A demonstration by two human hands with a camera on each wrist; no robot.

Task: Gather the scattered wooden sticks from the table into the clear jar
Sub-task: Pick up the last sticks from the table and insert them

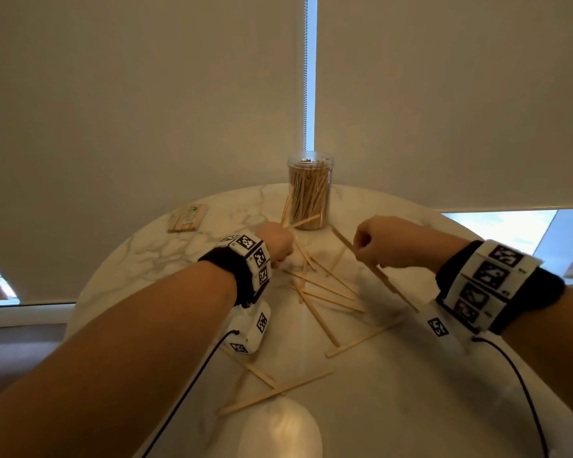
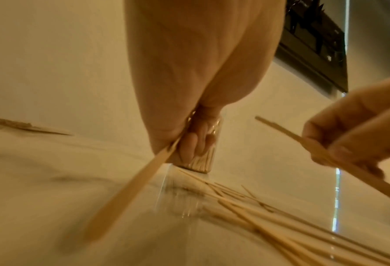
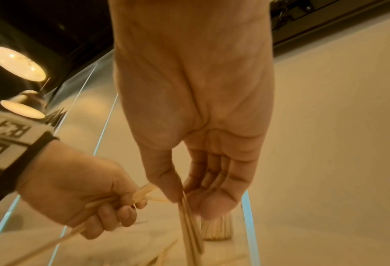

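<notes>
A clear jar (image 1: 310, 190) packed with wooden sticks stands open at the far side of the round marble table (image 1: 153, 246). My left hand (image 1: 276, 243) hovers just in front of it, curled round a few wooden sticks (image 2: 130, 189) that poke out both ways. To the right, my right hand (image 1: 382, 243) grips a small bundle of sticks (image 1: 377, 272) slanting toward me. In the right wrist view the right hand (image 3: 189, 194) pinches the bundle (image 3: 190, 234) between thumb and fingers. Several loose sticks (image 1: 321, 292) lie scattered on the table between and below both hands.
A flat wrapped pack of sticks (image 1: 187, 219) lies at the table's far left. A bright lamp reflection (image 1: 280, 428) sits at the near edge. Roller blinds hang close behind the jar. More loose sticks (image 1: 272, 388) lie near the front.
</notes>
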